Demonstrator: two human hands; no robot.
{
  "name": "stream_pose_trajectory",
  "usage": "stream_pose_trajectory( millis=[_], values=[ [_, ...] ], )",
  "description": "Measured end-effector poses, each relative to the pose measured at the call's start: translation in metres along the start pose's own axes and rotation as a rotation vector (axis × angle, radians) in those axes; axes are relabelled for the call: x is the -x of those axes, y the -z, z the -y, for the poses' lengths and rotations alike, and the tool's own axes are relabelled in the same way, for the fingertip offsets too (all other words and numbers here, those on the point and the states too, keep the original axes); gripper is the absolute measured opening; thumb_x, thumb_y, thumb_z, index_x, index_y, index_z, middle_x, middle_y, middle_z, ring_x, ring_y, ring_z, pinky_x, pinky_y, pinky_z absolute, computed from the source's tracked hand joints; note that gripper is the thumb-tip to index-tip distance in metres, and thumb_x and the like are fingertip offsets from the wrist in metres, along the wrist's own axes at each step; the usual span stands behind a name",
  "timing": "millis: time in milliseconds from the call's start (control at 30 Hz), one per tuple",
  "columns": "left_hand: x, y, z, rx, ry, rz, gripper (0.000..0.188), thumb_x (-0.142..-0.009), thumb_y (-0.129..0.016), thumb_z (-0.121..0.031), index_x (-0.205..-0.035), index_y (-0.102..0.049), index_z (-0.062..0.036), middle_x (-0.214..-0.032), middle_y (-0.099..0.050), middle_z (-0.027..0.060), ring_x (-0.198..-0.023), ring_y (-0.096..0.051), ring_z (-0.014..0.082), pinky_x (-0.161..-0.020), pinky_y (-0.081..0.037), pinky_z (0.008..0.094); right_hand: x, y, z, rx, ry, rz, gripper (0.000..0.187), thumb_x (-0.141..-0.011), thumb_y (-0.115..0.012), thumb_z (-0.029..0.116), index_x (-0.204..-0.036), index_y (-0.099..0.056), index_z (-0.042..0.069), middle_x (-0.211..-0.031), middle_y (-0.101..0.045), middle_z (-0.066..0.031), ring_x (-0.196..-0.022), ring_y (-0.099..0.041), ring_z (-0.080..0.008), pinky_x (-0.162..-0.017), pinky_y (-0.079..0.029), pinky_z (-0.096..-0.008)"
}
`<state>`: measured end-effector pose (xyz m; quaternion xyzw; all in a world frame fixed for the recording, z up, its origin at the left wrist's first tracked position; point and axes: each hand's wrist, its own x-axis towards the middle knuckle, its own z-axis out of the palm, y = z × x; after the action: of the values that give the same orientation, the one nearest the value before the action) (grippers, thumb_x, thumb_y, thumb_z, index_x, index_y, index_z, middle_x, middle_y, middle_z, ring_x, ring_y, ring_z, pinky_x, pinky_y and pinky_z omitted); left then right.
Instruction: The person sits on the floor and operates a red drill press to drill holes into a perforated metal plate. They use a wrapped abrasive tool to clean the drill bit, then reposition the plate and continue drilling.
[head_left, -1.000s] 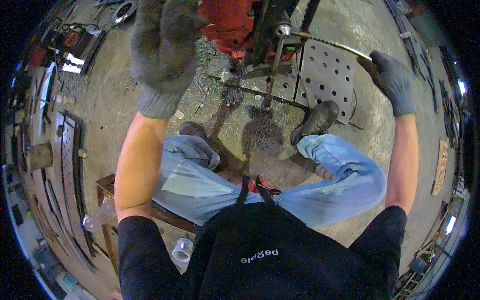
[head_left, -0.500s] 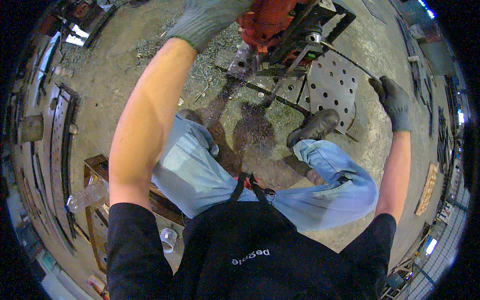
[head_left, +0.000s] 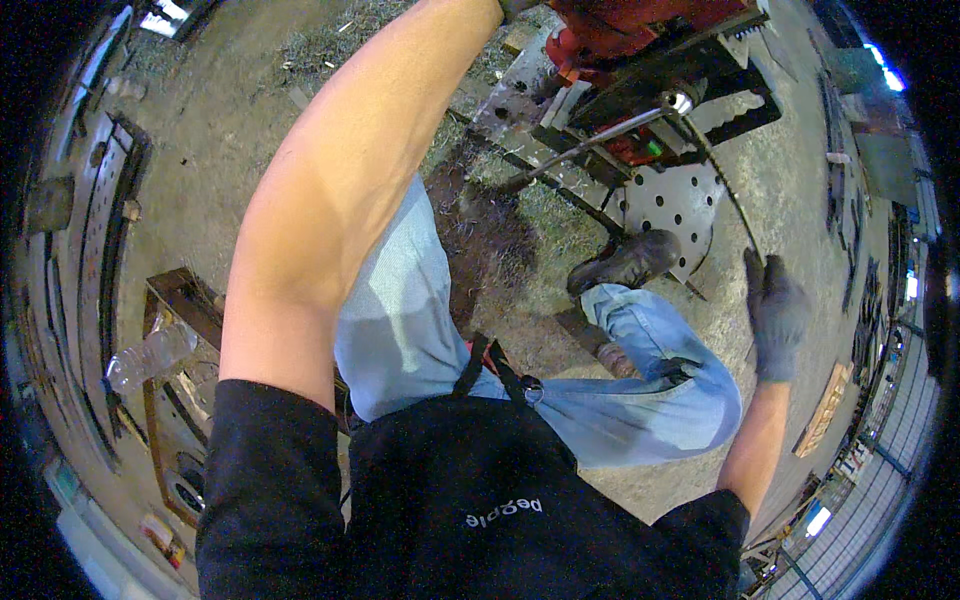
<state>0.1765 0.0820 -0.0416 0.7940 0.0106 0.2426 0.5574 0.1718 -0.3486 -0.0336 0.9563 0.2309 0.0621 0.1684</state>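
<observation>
In a dark grey glove, my right hand (head_left: pixel 778 320) is closed round the lower end of a thin metal handle rod (head_left: pixel 722 185). That rod runs from a round shiny hub (head_left: pixel 679 103) on the side of a red drill-like machine (head_left: pixel 600 40) with a dark frame. A second rod (head_left: pixel 595 143) slants from the hub down to the left. My left forearm reaches across to the top edge beside the machine; just the glove cuff of my left hand (head_left: pixel 514 7) shows, its fingers cut off. Beneath the machine lies a steel plate with round holes (head_left: pixel 668 205).
Metal shavings (head_left: pixel 335 50) litter the concrete floor. My boot (head_left: pixel 625 262) rests close to the holed plate. At the left are a clear plastic bottle (head_left: pixel 152 358), a rusty steel frame (head_left: pixel 170 430) and long metal bars (head_left: pixel 110 190). A wooden piece (head_left: pixel 824 410) lies at the right.
My right hand has come down toward me, swinging the rod's end with it. My left hand has moved up and right, nearly out of the picture. The machine sits farther right in view.
</observation>
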Motion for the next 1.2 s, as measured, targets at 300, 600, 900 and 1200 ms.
stream_pose_trajectory(
  millis=[300,600,900,1200],
  values=[
    [0.026,-0.032,-0.033,-0.141,0.005,-0.018,0.074,-0.079,-0.08,-0.051,-0.133,-0.057,-0.0071,-0.119,-0.069,0.0158,-0.109,-0.067,0.0286,-0.091,-0.052,0.0402,-0.09,-0.024,-0.077,0.016,0.234,-0.211,0.046,-0.096,-0.057,0.053,-0.097,-0.068,0.009,-0.078,-0.069,-0.0196,-0.074,-0.068,-0.0406,-0.062,-0.052,-0.0474],
    [0.012,-0.05,0.007,-0.009,-0.185,-0.04,0.092,-0.075,-0.085,-0.051,-0.143,-0.041,-0.0075,-0.132,-0.061,0.015,-0.118,-0.062,0.0293,-0.095,-0.053,0.0431,-0.065,0.007,-0.077,0.253,-0.008,0.043,0.043,-0.095,-0.057,0.055,-0.099,-0.067,0.013,-0.092,-0.07,-0.0177,-0.087,-0.069,-0.0364,-0.067,-0.052,-0.0465],
    [0.038,-0.099,-0.01,-0.143,-0.058,-0.133,0.104,-0.074,-0.086,-0.05,-0.148,-0.027,-0.0082,-0.137,-0.055,0.0176,-0.126,-0.055,0.0329,-0.103,-0.049,0.0459,-0.114,-0.046,-0.147,0.204,0.065,-0.138,0.037,-0.095,-0.058,0.049,-0.101,-0.066,0.013,-0.097,-0.07,-0.0174,-0.088,-0.067,-0.0401,-0.071,-0.051,-0.0499],
    [-0.004,-0.069,0.019,0.059,-0.144,0.019,0.097,-0.072,-0.09,-0.044,-0.146,-0.036,-0.0093,-0.136,-0.056,0.0145,-0.126,-0.055,0.0289,-0.103,-0.049,0.0451,-0.017,0.01,-0.059,0.271,-0.126,-0.011,0.031,-0.094,-0.06,0.045,-0.092,-0.067,0.015,-0.09,-0.07,-0.0146,-0.082,-0.069,-0.0379,-0.064,-0.053,-0.0494]
  ],
)
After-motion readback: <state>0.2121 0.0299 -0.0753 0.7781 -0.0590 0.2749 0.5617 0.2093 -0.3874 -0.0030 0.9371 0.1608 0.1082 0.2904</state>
